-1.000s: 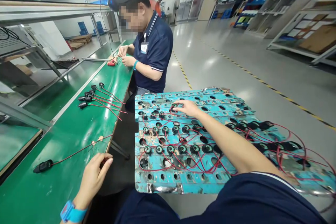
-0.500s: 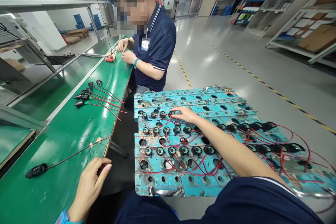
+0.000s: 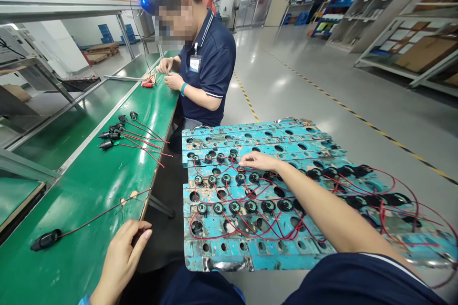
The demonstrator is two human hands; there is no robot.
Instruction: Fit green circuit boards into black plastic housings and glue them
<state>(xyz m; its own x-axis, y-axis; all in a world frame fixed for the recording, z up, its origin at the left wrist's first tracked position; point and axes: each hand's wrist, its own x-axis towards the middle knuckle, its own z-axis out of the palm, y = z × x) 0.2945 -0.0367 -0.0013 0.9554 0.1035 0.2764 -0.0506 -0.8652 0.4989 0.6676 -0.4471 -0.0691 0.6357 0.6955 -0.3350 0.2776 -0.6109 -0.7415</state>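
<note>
My right hand point(image 3: 258, 161) is over the blue fixture board point(image 3: 211, 263), with thumb and fingertips pinched on a thin red wire point(image 3: 234, 163). That wire comes from a round black part point(image 3: 233, 154) set in the board just left of my fingers. More black parts sit in rows of holes, their red wires crossing the board. My left hand point(image 3: 123, 248) is by the edge of the green bench, fingers loosely bent and thumb apart, holding nothing. Left of it, a single black part point(image 3: 46, 239) with a red wire lies on the bench.
Several wired black parts point(image 3: 113, 136) lie in a group farther along the green bench point(image 3: 77, 186). Beyond them a co-worker point(image 3: 209, 62) handles something small near a red clip point(image 3: 147, 84). Metal handles point(image 3: 229, 264) are fixed to the board. Shelving point(image 3: 400, 52) stands at the right.
My right hand has drawn back a little to the right from the round black part. My left hand keeps nearly the same pose, and the view has shifted slightly.
</note>
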